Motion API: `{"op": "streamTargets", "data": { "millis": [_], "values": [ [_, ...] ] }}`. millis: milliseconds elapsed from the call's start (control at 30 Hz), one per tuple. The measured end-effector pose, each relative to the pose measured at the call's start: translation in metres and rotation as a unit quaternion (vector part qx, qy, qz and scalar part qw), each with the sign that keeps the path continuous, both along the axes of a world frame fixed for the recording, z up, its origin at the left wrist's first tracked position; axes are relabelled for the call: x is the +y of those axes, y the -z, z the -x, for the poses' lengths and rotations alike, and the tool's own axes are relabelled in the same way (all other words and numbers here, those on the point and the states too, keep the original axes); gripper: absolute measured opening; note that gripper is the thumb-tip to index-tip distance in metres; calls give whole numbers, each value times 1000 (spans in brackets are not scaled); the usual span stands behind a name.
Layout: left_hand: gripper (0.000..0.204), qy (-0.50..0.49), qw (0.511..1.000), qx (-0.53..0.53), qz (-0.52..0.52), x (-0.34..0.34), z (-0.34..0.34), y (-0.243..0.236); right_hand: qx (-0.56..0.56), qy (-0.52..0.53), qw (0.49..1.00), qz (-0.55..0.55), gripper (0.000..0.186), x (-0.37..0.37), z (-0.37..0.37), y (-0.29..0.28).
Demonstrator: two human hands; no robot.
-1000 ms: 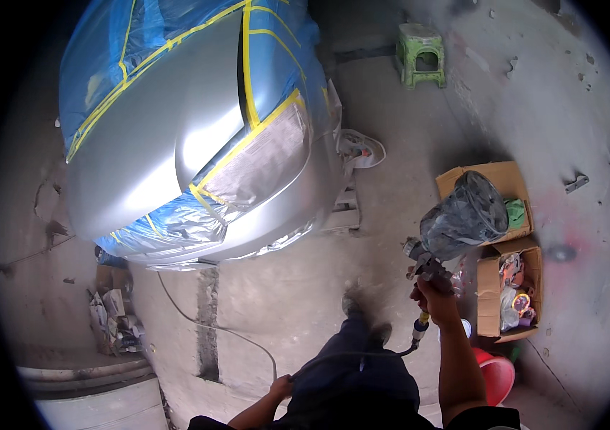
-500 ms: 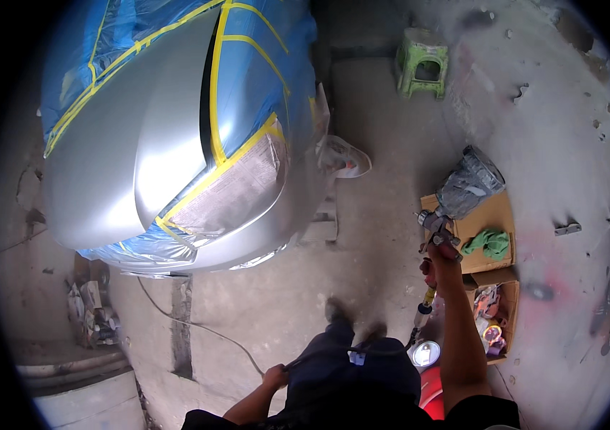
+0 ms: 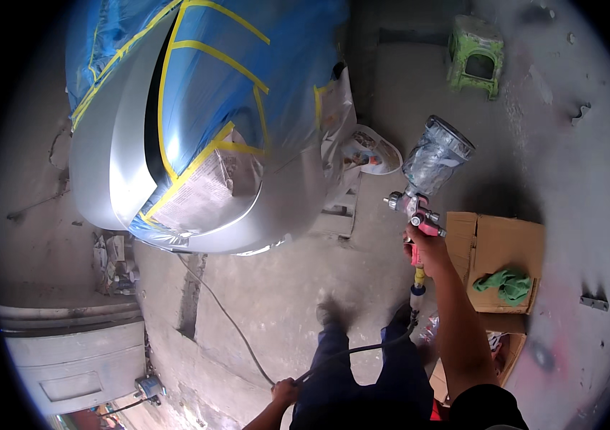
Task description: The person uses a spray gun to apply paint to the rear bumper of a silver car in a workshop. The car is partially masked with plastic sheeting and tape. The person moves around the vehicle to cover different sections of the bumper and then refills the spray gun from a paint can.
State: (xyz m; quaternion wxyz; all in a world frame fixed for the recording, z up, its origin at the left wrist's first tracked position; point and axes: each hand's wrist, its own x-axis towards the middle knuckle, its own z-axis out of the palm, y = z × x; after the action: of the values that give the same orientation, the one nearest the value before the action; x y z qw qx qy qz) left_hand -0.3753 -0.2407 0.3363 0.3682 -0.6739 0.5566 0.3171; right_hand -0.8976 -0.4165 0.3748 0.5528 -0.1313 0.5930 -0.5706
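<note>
your right hand (image 3: 430,247) is clamped on the grip of the spray gun (image 3: 420,208), which sits at centre right of the frame with its wrapped cup (image 3: 437,154) tilted up and to the right and its nozzle end facing left toward the car (image 3: 197,136). your left hand (image 3: 285,392), at the bottom centre, is closed round the air hose (image 3: 351,352), well apart from the right. the hose runs across in front of your legs, so i judge it could catch a foot or drag on the floor (image 3: 269,308) and jerk the gun. the silver panel is bare between blue masking film (image 3: 212,86) and yellow tape (image 3: 197,46), and the paper patch (image 3: 201,193) below looks loose at its edges; stray mist could creep under it. the concrete floor is dusty and stained, which could lift grit onto wet paint. a second line (image 3: 226,315) trails from under the car toward the bottom. an open cardboard box (image 3: 498,254) with a green rag (image 3: 506,284) lies just right of your arm, a green stool (image 3: 475,61) stands at the upper right, and scraps (image 3: 113,261) lie at the left by a grey step (image 3: 75,351).
</note>
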Motion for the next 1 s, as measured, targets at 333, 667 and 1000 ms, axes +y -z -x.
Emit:
{"op": "streamTargets", "data": {
  "millis": [333, 667, 1000],
  "values": [
    [36, 68, 997, 26, 2, 66, 50, 8, 32, 63, 997, 8, 22, 0, 8, 81],
    [35, 111, 993, 34, -8, 68, 49, 39, 8, -180, 983, -43, 17, 41, -17, 100],
    [37, 83, 995, 57, 3, 70, 49, 79, -28, 98, 995, -7, 21, 18, -15, 200]
  ]
}}
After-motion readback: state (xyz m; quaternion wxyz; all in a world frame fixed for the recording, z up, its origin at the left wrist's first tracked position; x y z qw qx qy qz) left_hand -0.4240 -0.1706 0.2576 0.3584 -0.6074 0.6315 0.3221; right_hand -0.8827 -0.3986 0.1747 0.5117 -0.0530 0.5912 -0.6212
